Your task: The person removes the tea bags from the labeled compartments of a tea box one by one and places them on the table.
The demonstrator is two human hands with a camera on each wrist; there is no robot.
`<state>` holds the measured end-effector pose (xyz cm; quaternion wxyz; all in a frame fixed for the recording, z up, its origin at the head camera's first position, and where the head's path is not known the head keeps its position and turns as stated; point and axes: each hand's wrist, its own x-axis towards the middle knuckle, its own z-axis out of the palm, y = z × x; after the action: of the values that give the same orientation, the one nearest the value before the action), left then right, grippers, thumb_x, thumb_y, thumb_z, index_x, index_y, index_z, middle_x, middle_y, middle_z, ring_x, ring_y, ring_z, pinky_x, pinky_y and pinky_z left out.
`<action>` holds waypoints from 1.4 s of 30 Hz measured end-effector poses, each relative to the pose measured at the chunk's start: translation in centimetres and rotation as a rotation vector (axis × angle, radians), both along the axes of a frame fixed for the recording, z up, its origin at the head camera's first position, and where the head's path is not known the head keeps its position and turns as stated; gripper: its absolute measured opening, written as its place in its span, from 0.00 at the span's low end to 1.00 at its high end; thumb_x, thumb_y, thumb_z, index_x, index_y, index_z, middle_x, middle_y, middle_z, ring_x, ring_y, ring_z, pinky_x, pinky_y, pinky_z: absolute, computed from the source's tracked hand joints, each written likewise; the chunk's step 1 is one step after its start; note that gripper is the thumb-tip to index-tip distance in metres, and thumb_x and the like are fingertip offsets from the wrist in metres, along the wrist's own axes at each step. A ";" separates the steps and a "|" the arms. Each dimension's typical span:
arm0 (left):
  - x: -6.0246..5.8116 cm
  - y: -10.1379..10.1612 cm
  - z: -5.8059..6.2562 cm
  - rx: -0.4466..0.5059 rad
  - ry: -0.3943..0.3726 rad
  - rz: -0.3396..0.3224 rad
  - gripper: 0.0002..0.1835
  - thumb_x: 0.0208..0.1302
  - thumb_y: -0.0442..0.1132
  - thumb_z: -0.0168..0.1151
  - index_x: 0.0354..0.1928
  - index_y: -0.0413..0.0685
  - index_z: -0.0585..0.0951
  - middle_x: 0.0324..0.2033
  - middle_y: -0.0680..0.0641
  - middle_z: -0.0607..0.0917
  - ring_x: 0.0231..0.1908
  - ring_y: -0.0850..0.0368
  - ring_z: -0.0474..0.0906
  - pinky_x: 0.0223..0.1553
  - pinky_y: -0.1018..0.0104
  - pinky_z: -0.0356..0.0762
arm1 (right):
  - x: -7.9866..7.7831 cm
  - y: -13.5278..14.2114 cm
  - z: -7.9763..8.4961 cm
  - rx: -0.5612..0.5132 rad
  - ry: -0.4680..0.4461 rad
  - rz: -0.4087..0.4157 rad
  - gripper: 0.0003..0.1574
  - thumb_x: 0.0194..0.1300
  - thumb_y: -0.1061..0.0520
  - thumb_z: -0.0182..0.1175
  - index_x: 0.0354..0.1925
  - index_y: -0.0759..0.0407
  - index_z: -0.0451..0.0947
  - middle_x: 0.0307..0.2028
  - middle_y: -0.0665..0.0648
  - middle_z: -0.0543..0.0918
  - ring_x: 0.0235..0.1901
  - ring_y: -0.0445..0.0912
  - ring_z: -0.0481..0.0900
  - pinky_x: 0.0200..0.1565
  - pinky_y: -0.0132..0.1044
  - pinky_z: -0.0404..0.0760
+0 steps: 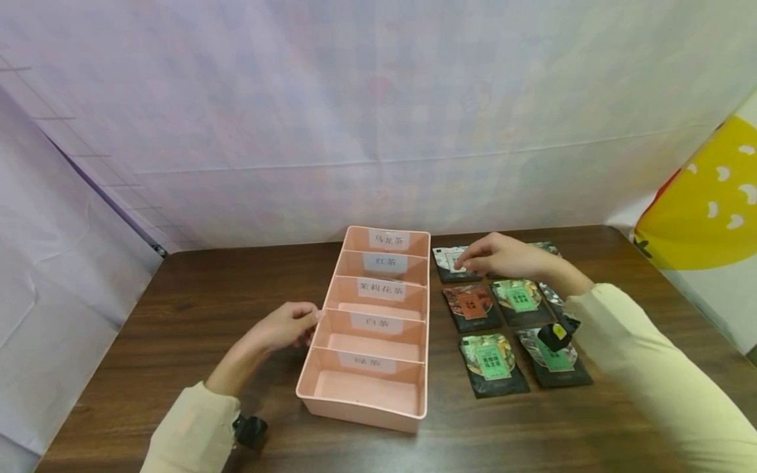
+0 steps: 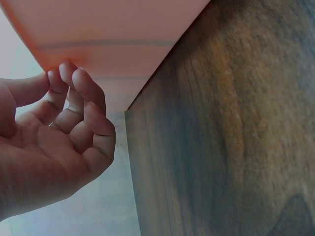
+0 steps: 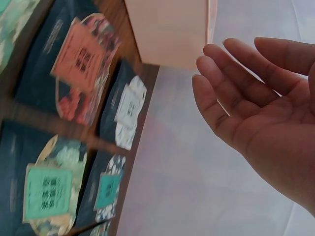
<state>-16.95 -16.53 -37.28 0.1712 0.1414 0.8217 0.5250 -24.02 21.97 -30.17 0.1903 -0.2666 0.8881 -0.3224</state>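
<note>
A pink divided storage box [image 1: 363, 394] with white labels in its several compartments stands mid-table. My left hand [image 1: 290, 325] is at its left rim, thumb and index fingertip pinching the edge, the other fingers curled by the outer wall. To the right of the box lie dark tea sachets. My right hand [image 1: 503, 256] hovers over the back row with fingers loosely bent and nothing in them. Nearest its fingertips is a white-labelled sachet [image 1: 455, 264]. In front of that lie a red-labelled sachet [image 1: 471, 307] and a green-labelled sachet [image 1: 520, 301].
Two more green-labelled sachets, one on the left [image 1: 492, 365] and one on the right [image 1: 554, 358], form the front row. Behind the brown wooden table [image 1: 195, 328] hangs a pale curtain [image 1: 266, 131]. A yellow printed cloth [image 1: 710, 203] is at the right.
</note>
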 end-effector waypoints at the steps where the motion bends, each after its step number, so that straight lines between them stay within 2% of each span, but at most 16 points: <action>1: 0.1 0.1 0.1 -0.003 -0.004 0.005 0.15 0.67 0.43 0.49 0.26 0.41 0.73 0.18 0.50 0.74 0.20 0.59 0.71 0.20 0.69 0.64 | -0.1 -0.3 0.0 0.001 0.004 0.003 0.16 0.68 0.56 0.49 0.49 0.61 0.76 0.46 0.61 0.78 0.41 0.49 0.77 0.42 0.45 0.75; 2: 0.5 0.4 0.9 -0.025 -0.020 0.028 0.14 0.67 0.40 0.49 0.26 0.38 0.72 0.18 0.49 0.74 0.20 0.59 0.71 0.21 0.69 0.64 | -0.2 -0.6 -0.1 0.001 0.007 0.006 0.16 0.68 0.56 0.49 0.49 0.60 0.77 0.45 0.60 0.79 0.41 0.48 0.77 0.42 0.45 0.75; 6: 0.7 0.7 1.4 -0.050 -0.030 0.045 0.13 0.68 0.36 0.47 0.27 0.35 0.71 0.17 0.49 0.73 0.20 0.59 0.70 0.21 0.68 0.63 | -0.5 -1.7 -0.1 -0.009 0.007 0.020 0.16 0.68 0.56 0.49 0.49 0.60 0.77 0.45 0.59 0.79 0.43 0.49 0.76 0.44 0.46 0.75; 13: 0.5 0.7 1.1 -0.061 -0.036 0.044 0.13 0.68 0.35 0.46 0.26 0.35 0.70 0.17 0.50 0.72 0.20 0.59 0.70 0.21 0.68 0.63 | -1.1 -4.0 -0.1 -0.042 0.027 0.048 0.19 0.68 0.54 0.49 0.51 0.64 0.75 0.47 0.61 0.78 0.47 0.52 0.76 0.48 0.50 0.72; 18: 0.4 0.6 1.1 -0.065 -0.030 0.041 0.14 0.68 0.36 0.46 0.25 0.36 0.70 0.17 0.50 0.72 0.20 0.59 0.69 0.21 0.67 0.63 | -1.3 -6.2 -0.2 -0.044 0.077 0.088 0.17 0.68 0.58 0.49 0.49 0.65 0.76 0.48 0.63 0.77 0.48 0.53 0.74 0.49 0.49 0.71; 21: 0.5 0.7 1.2 -0.062 -0.029 0.040 0.14 0.68 0.36 0.46 0.25 0.36 0.70 0.17 0.50 0.72 0.20 0.59 0.69 0.21 0.67 0.63 | -1.2 -7.4 -0.3 -0.042 0.064 0.100 0.15 0.67 0.60 0.49 0.48 0.63 0.77 0.49 0.61 0.76 0.50 0.52 0.73 0.50 0.49 0.70; 24: 0.4 0.7 1.2 -0.061 -0.031 0.042 0.13 0.68 0.35 0.46 0.25 0.35 0.70 0.17 0.50 0.72 0.20 0.59 0.69 0.21 0.67 0.64 | -0.9 -8.4 -0.5 -0.034 0.045 0.108 0.15 0.67 0.60 0.49 0.47 0.61 0.78 0.49 0.58 0.76 0.46 0.47 0.74 0.47 0.44 0.72; 26: 0.4 0.7 1.1 -0.061 -0.031 0.042 0.13 0.68 0.35 0.46 0.26 0.35 0.70 0.17 0.50 0.72 0.20 0.59 0.70 0.21 0.67 0.64 | -0.8 -8.8 -0.8 -0.038 0.013 0.115 0.15 0.68 0.60 0.49 0.47 0.61 0.78 0.47 0.59 0.77 0.32 0.43 0.75 0.36 0.40 0.74; 28: 0.4 0.7 1.0 -0.061 -0.033 0.042 0.13 0.68 0.35 0.46 0.26 0.35 0.71 0.17 0.50 0.72 0.20 0.59 0.70 0.21 0.67 0.64 | -0.7 -9.2 -1.0 -0.037 -0.009 0.130 0.15 0.67 0.60 0.49 0.47 0.62 0.78 0.43 0.60 0.79 0.20 0.39 0.68 0.26 0.35 0.70; 30: 0.4 0.7 1.0 -0.060 -0.035 0.043 0.13 0.68 0.35 0.46 0.26 0.35 0.71 0.17 0.50 0.73 0.20 0.59 0.70 0.22 0.67 0.64 | -0.6 -9.5 -1.2 -0.035 -0.033 0.149 0.15 0.67 0.61 0.49 0.47 0.65 0.77 0.38 0.61 0.80 0.14 0.39 0.59 0.21 0.33 0.64; 31: 0.3 0.7 0.9 -0.060 -0.036 0.044 0.13 0.68 0.35 0.46 0.27 0.35 0.71 0.17 0.50 0.73 0.20 0.59 0.70 0.22 0.67 0.64 | -0.6 -9.7 -1.3 -0.033 -0.043 0.156 0.15 0.67 0.61 0.50 0.47 0.66 0.77 0.38 0.62 0.80 0.13 0.40 0.56 0.21 0.33 0.62; 35: 0.3 0.7 1.0 -0.060 -0.041 0.044 0.13 0.68 0.35 0.46 0.26 0.35 0.71 0.18 0.50 0.73 0.20 0.59 0.71 0.22 0.67 0.64 | -0.5 -9.9 -1.7 -0.017 -0.066 0.156 0.15 0.66 0.60 0.51 0.46 0.67 0.78 0.42 0.61 0.80 0.18 0.42 0.64 0.29 0.34 0.67; 37: 0.3 0.7 1.0 -0.060 -0.040 0.043 0.13 0.68 0.35 0.46 0.26 0.35 0.71 0.18 0.50 0.73 0.21 0.59 0.71 0.22 0.67 0.64 | -0.5 -9.9 -1.9 -0.021 -0.075 0.149 0.15 0.66 0.60 0.52 0.46 0.67 0.78 0.44 0.61 0.79 0.19 0.43 0.64 0.30 0.36 0.67; 40: 0.3 0.7 1.0 -0.062 -0.042 0.046 0.13 0.68 0.35 0.46 0.26 0.35 0.71 0.18 0.50 0.73 0.21 0.59 0.71 0.22 0.66 0.64 | -0.5 -9.9 -1.9 -0.026 -0.075 0.152 0.15 0.66 0.61 0.52 0.46 0.67 0.78 0.39 0.61 0.81 0.16 0.42 0.59 0.27 0.36 0.64; 42: 0.3 0.7 1.0 -0.063 -0.042 0.049 0.13 0.68 0.35 0.46 0.26 0.35 0.71 0.18 0.50 0.73 0.21 0.59 0.71 0.22 0.66 0.64 | -0.4 -9.9 -1.9 -0.027 -0.075 0.158 0.15 0.66 0.61 0.52 0.46 0.68 0.78 0.31 0.63 0.80 0.14 0.41 0.54 0.24 0.35 0.61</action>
<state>-16.61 -15.84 -36.29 0.1800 0.1048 0.8372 0.5056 -24.46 12.11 -32.09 0.2445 -0.3261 0.8522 -0.3282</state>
